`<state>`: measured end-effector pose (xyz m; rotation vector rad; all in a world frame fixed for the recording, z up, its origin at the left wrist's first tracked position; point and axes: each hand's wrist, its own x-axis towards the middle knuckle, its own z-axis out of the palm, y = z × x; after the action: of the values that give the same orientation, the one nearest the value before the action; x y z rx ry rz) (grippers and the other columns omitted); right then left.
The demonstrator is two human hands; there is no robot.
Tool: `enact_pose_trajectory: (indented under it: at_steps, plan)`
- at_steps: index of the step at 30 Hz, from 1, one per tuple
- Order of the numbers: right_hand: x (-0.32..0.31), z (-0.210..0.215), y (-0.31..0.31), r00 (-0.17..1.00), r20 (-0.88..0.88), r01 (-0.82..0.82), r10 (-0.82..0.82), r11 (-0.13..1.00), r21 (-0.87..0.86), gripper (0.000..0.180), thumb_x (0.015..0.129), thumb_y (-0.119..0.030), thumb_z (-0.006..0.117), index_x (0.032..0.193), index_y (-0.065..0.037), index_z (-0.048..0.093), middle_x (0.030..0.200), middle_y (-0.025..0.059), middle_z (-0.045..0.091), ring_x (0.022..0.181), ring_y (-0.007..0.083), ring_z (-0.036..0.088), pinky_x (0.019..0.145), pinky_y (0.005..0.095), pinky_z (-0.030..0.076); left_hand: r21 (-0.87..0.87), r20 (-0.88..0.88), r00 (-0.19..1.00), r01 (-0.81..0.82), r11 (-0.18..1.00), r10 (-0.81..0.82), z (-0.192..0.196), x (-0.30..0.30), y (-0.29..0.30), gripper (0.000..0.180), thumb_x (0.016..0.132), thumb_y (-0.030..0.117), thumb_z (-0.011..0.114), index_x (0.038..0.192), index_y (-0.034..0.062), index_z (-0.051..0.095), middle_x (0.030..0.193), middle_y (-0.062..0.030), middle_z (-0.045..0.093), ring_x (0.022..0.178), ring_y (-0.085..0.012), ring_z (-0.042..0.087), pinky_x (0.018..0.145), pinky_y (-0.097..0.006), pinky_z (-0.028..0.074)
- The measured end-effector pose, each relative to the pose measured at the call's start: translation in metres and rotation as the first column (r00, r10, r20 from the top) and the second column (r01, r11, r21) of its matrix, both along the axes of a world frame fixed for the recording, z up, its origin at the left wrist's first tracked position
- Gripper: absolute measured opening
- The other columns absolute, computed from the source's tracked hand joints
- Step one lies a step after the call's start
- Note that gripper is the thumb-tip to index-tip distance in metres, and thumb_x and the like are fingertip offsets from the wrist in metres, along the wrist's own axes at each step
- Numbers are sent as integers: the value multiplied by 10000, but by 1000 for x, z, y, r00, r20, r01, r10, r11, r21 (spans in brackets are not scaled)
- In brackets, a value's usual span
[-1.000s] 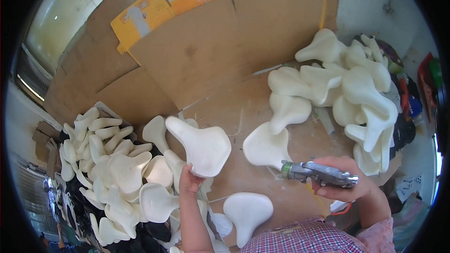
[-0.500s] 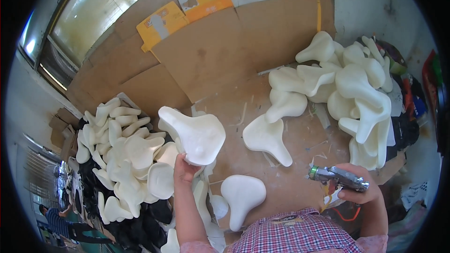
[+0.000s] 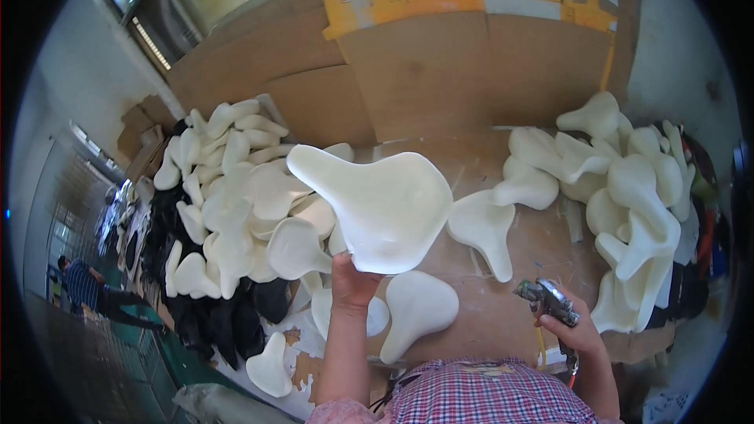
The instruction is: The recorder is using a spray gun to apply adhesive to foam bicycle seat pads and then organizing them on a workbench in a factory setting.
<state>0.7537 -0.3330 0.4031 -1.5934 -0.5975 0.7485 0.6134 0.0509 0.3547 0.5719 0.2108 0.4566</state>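
My left hand [image 3: 351,285] grips the wide rear edge of a cream foam saddle pad [image 3: 378,204] and holds it up over the bench, narrow nose pointing up and left. My right hand [image 3: 579,333] is down at the lower right, closed around a metal spray gun [image 3: 547,299] whose nozzle points left. Below the lifted pad, another cream pad [image 3: 419,310] lies flat on the brown cardboard-covered bench [image 3: 479,157], and a further one [image 3: 485,226] lies to its upper right.
A large heap of cream pads [image 3: 236,196] lies at the left above black moulded pieces [image 3: 228,322]. Another heap [image 3: 628,188] fills the right side. Cardboard sheets [image 3: 440,71] lean behind the bench. A person [image 3: 82,286] stands on the floor far left.
My left hand has lifted the pad higher and closer to the camera. My right hand has drawn the spray gun down and away from the pads. The view has shifted left.
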Motion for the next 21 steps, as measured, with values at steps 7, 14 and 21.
enact_pose_trajectory:
  at_steps: [7,14,21]
  plan:
    - [-5,-16,7,978,202,-36,56,994,-98,513,781,-102,739,1246,-40,532,880,54,627,809,127,603,765,270,493,-25,73,975,-209,977,211,24,-42,-23,599,764,255,647,1298,33,489,1216,-112,596,1112,-262,592,936,-413,500]
    - [10,-110,-12,737,672,303,70,855,-421,674,727,-139,741,1322,-40,439,1163,197,569,1046,367,584,886,411,482,115,45,920,-393,912,390,35,-86,-51,642,757,278,667,1323,54,463,1265,-89,558,1141,-247,568,926,-394,505]
    - [21,-63,47,946,-121,-307,300,951,-46,609,857,-205,670,1370,-28,394,1261,169,529,1150,258,537,974,372,446,35,45,934,-355,934,353,58,-111,-140,782,727,460,687,1373,113,415,1305,-133,524,1119,-346,572,786,-496,565]
